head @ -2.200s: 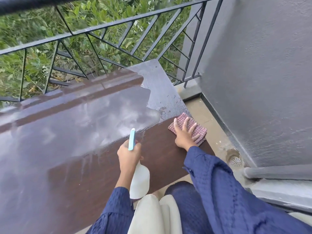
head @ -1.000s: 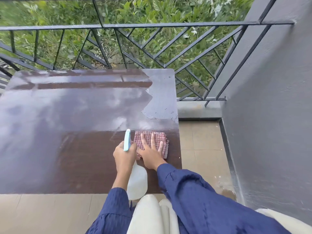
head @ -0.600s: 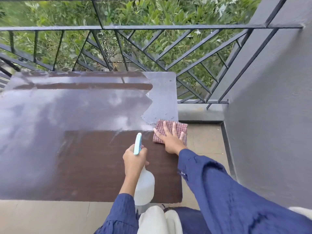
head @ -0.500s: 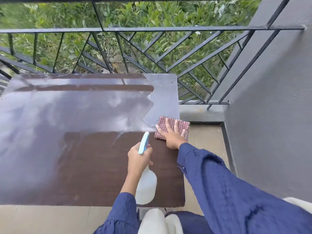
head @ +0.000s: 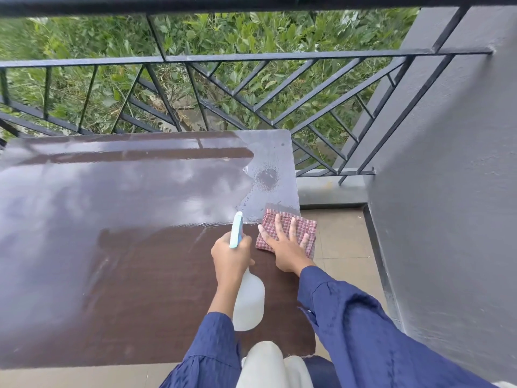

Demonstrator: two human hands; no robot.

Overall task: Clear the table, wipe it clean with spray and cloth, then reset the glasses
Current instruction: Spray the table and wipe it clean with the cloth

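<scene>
The dark brown table (head: 126,275) fills the left and middle of the head view, its top glossy and wet. My left hand (head: 230,254) grips a white spray bottle (head: 249,303) with a light blue head, held over the table's right part. My right hand (head: 285,247) lies flat with spread fingers on a folded red checked cloth (head: 303,226) at the table's right edge; part of the cloth hangs over that edge. A fresh patch of spray droplets (head: 267,177) sits on the far right corner. No glasses are in view.
A black metal railing (head: 251,88) runs right behind the table, with green plants beyond. A grey wall (head: 447,191) stands close on the right. Beige floor tiles (head: 341,239) lie between table and wall. My blue sleeves are at the bottom.
My right hand slid the cloth back and forth along the table's right edge, ending half over the edge. A spray patch has appeared on the far right corner. The bottle stays in my left hand.
</scene>
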